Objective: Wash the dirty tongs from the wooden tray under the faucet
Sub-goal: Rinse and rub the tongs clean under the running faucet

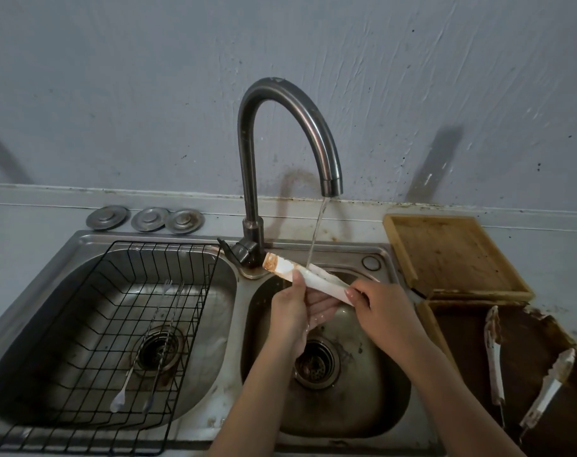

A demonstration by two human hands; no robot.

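Gripping tongs | both hands: left, right | under faucet stream

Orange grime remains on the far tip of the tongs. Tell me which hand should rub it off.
Left, probably. The left hand grips the tongs nearest the stained tip, while the right hand steadies the opposite end.

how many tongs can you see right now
5. One pair held by both hands under the faucet; two dirty on the dark tray at right; two thin in the left sink's rack.
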